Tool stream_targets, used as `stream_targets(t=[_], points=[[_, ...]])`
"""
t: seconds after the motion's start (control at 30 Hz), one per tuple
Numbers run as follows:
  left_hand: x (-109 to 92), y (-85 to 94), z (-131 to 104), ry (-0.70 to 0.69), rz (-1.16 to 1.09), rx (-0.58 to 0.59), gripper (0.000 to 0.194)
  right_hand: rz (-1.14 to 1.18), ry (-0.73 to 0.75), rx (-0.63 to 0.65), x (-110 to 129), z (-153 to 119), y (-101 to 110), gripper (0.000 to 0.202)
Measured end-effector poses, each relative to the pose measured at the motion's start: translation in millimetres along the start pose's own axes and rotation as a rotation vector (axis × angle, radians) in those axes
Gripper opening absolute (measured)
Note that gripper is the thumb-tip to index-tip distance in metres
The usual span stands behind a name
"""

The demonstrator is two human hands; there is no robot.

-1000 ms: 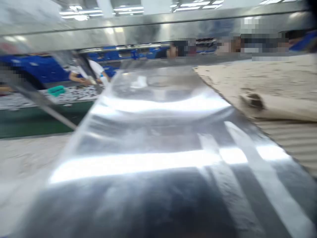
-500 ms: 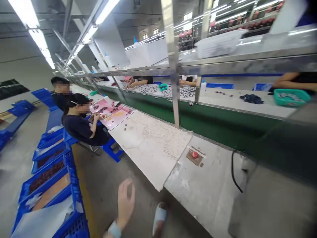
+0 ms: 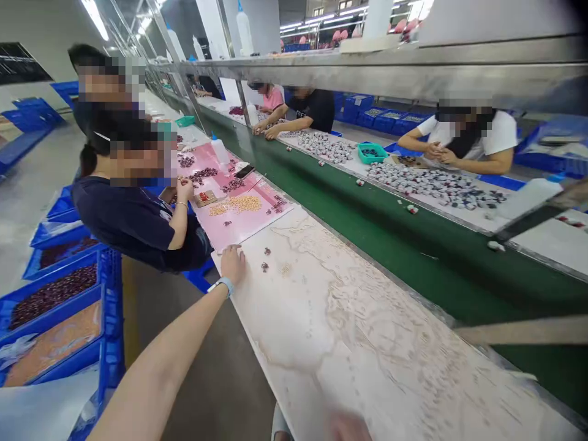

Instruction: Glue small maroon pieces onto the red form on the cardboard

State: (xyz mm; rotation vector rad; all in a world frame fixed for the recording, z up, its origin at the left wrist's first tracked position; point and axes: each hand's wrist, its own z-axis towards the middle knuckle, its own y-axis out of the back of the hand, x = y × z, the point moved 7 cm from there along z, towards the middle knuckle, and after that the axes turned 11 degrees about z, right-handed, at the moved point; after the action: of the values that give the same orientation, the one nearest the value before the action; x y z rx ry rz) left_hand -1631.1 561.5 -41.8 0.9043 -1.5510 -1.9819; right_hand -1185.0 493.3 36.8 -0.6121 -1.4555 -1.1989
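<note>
My left hand (image 3: 233, 264), with a pale blue band on the wrist, rests on the near edge of the white worktable (image 3: 294, 318), beside the corner of a pink mat (image 3: 234, 229). Its fingers point away from me and lie against the surface, with nothing visible in them. Just to the right of it sit two small dark clusters of pieces (image 3: 265, 267). At the bottom edge my right hand (image 3: 348, 425) is a blur over the table, its fingers smeared by motion.
A co-worker (image 3: 133, 202) sits at the pink mat, among dark pieces, yellow pieces (image 3: 236, 204) and a white bottle (image 3: 220, 152). A green belt (image 3: 367, 226) runs behind the table. Blue crates (image 3: 110, 306) line the left. More people work across the belt.
My view has moved closer to the pink mat and the seated co-worker. My left hand has gone from above the floor onto the table edge. My right hand has come into view.
</note>
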Motion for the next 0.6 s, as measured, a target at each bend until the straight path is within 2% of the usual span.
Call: stream_targets(t=[0.07,0.13,0.23,0.3,0.37,0.47,0.53,0.6], points=[[15.6,-9.8,48.7,0.014,0.006,-0.007,0.040,-0.072,0.112,0.087,-9.3,66.2,-59.3,0.028],[25.0,-18.4,87.6,0.015,0.000,-0.021,0.046,-0.159,0.213,0.167,-19.0,130.3,-113.8,0.033],[36.1,-30.5,125.5,0.044,-0.018,-0.035,0.048,-0.313,0.306,0.266,-30.7,209.5,-181.2,0.057],[43.5,-37.2,138.3,0.078,-0.041,-0.029,0.043,-0.405,0.352,0.328,-34.8,242.8,-214.0,0.070],[47.5,-41.5,143.5,0.077,-0.093,-0.003,0.036,-0.485,0.394,0.391,-37.1,259.8,-236.1,0.065],[47.0,-40.3,138.3,0.047,-0.224,0.052,0.029,-0.591,0.442,0.468,-40.3,264.7,-250.4,0.040],[46.2,-33.0,124.0,0.075,-0.332,0.077,0.033,-0.654,0.461,0.498,-42.9,261.8,-251.9,0.029],[45.2,-22.3,97.9,0.138,-0.453,0.109,0.036,-0.709,0.473,0.517,-45.7,257.6,-251.8,0.023]])
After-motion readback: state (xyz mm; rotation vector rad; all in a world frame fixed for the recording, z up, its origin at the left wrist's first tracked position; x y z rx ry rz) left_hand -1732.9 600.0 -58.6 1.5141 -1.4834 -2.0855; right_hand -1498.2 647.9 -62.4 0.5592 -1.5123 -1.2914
